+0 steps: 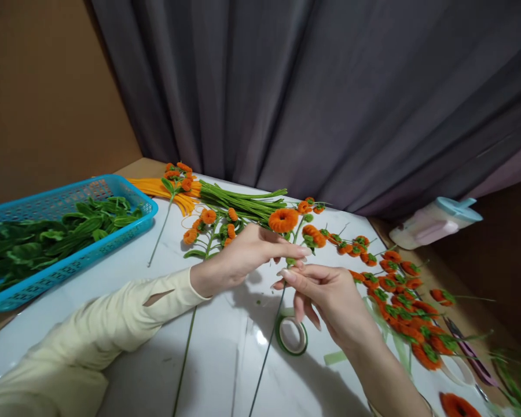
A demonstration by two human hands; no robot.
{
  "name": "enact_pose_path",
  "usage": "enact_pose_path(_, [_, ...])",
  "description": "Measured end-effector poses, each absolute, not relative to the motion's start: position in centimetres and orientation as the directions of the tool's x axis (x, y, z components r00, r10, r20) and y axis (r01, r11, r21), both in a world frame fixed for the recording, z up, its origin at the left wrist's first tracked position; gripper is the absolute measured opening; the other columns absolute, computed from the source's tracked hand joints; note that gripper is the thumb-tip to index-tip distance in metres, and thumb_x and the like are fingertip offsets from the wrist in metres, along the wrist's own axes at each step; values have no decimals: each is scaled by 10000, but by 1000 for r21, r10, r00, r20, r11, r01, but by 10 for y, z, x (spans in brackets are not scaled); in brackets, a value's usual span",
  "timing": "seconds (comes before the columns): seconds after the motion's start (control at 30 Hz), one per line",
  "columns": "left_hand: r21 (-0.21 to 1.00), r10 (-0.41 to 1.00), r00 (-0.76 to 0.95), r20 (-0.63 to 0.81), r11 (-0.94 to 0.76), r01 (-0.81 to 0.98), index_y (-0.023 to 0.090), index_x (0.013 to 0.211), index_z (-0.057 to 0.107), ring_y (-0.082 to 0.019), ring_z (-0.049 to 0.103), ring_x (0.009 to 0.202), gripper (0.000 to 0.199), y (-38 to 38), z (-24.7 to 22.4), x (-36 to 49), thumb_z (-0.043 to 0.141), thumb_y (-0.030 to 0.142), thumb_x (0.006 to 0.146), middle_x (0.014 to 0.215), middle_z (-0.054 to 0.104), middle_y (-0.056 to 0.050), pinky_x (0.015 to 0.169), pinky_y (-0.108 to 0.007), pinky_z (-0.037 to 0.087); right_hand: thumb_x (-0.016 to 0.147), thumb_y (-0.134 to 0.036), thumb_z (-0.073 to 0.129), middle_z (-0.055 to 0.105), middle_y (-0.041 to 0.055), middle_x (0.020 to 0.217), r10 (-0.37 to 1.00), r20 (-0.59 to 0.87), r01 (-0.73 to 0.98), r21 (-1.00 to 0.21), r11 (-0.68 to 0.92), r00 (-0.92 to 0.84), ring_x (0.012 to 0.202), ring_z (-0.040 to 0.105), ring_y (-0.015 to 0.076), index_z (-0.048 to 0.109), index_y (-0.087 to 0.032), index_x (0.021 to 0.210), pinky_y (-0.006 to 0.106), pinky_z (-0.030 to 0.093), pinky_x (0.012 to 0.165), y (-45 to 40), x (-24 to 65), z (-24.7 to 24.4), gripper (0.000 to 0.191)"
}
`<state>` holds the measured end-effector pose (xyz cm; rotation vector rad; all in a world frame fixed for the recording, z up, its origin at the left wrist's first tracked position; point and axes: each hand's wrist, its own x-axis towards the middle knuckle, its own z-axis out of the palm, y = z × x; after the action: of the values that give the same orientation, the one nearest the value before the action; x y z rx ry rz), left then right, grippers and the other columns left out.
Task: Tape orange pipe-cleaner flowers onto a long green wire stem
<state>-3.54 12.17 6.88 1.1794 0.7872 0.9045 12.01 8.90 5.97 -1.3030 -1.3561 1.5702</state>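
Note:
Both hands meet over the table on one artificial flower stem (271, 339), a thin dark wire that runs down toward the bottom edge. At its top are fuzzy orange blooms (283, 220) with green undersides. My left hand (249, 255) comes from the left, thumb and fingers closed on the stem just below the blooms. Right beneath it, my right hand (325, 292) pinches the same stem between thumb and index finger, other fingers loosely curled. A small green piece (291, 262) shows between the fingertips. A roll of green tape (292, 333) lies under my right hand.
At left stands a blue basket (150, 209) of green fuzzy leaves. Behind lie yellow and green pipe-cleaner bundles (243, 198) and finished flower stems (208, 231). Many orange flower heads (399, 295) cover the right side, near scissors (475, 359) and a lidded jug (434, 223).

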Motion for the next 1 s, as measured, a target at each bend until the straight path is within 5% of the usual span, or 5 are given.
enact_pose_path(0.23, [944, 831, 549, -88, 245, -221, 147, 577, 693, -90, 497, 553, 125, 124, 66, -35, 691, 207, 687, 586, 636, 2, 584, -243, 352, 704, -369, 728, 491, -47, 297, 865, -207, -30, -968, -247, -458, 291, 401, 54, 689, -155, 550, 260, 450, 596, 100, 125, 51, 267])
enact_pose_path(0.37, [950, 831, 545, -112, 250, -186, 139, 579, 694, -91, 501, 566, 114, 125, 71, -35, 707, 200, 675, 575, 637, 0, 569, -238, 336, 642, -399, 760, 616, -2, 429, 842, -215, -66, -957, -283, -495, 238, 300, 15, 655, -139, 549, 218, 276, 366, 104, 125, 46, 295])
enact_pose_path(0.5, [966, 846, 514, -146, 234, -111, 133, 594, 700, -84, 466, 582, 147, 126, 70, -36, 701, 238, 697, 594, 635, -3, 545, -230, 301, 625, -371, 770, 600, -5, 407, 853, -222, -94, -949, -299, -472, 238, 325, 11, 539, -146, 447, 206, 221, 341, 103, 125, 45, 368])
enact_pose_path(0.67, [959, 814, 557, -166, 265, -103, 146, 641, 704, -86, 465, 590, 214, 131, 61, -37, 669, 331, 742, 648, 624, 1, 571, -240, 303, 625, -333, 772, 616, 17, 441, 873, -230, -103, -948, -301, -429, 237, 314, 1, 640, -115, 512, 211, 90, 319, 102, 123, 46, 279])
enact_pose_path(1.0, [994, 702, 709, -67, 109, -14, 148, 785, 722, -116, 526, 633, 135, 130, 75, -47, 622, 239, 782, 629, 627, -1, 622, -233, 357, 631, -319, 758, 605, 16, 416, 870, -222, -120, -946, -302, -439, 228, 320, 4, 733, -98, 617, 198, 91, 286, 99, 128, 56, 223])
